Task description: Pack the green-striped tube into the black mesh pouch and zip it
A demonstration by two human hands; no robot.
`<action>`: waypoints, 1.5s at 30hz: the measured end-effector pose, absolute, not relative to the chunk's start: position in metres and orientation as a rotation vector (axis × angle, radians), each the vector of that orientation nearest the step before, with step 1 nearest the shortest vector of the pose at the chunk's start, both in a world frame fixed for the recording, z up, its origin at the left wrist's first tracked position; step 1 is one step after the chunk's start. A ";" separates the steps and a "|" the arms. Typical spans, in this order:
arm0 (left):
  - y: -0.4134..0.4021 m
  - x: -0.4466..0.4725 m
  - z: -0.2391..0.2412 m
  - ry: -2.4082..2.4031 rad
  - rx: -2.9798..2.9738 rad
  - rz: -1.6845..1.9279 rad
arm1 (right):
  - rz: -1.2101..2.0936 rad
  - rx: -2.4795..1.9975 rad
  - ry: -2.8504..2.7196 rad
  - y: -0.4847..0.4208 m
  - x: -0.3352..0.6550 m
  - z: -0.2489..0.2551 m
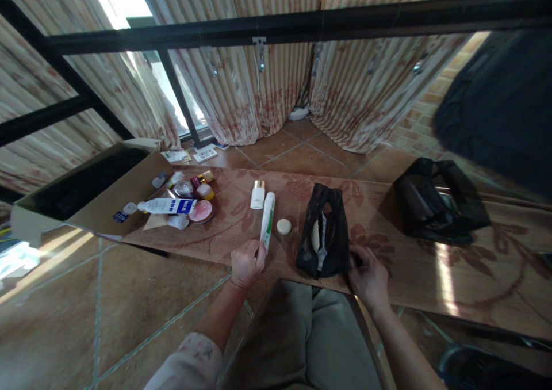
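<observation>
My left hand is closed around the lower end of a white and green toothpaste tube, which points away from me over the bench. Just beyond the tube is a white bottle with a gold cap. A small round cream-coloured container sits between the tube and a black mesh pouch. The pouch is unzipped on top, with pale items showing inside. At its right side my right hand has curled fingers touching the pouch's edge; whether they pinch it is partly hidden.
On the left, several toiletries surround a white and blue tube and a pink round container, beside an open cardboard box. A second black mesh bag stands at the right of the bench. A dark metal rail crosses in front of curtains.
</observation>
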State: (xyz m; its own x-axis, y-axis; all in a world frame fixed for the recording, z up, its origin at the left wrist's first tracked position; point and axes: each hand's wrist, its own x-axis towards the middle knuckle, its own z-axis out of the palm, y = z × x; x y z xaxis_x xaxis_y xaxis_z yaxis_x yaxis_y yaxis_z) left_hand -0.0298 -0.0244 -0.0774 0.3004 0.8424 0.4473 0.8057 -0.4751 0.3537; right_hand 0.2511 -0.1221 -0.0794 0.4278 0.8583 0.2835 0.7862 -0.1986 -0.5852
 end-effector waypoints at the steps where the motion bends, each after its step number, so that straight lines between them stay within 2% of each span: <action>1: -0.024 -0.030 -0.078 1.588 2.475 0.901 | 0.139 -2.010 -1.381 -0.122 0.251 -0.079; 13: -0.024 -0.028 -0.069 1.677 2.336 0.700 | 0.138 -2.030 -1.391 -0.122 0.251 -0.078; 22: -0.020 -0.015 -0.051 1.904 2.175 0.392 | 0.159 -2.018 -1.395 -0.122 0.252 -0.080; 45: -0.020 -0.015 -0.059 1.924 2.246 0.317 | 0.158 -2.025 -1.368 -0.122 0.251 -0.081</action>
State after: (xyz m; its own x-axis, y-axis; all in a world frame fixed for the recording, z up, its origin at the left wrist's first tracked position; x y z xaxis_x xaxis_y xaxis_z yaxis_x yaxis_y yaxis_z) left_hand -0.0153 -0.0203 -0.0585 0.1461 0.9879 0.0522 0.9523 -0.1548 0.2630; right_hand 0.2512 -0.1223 -0.0813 0.4406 0.8584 0.2627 0.7761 -0.2172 -0.5920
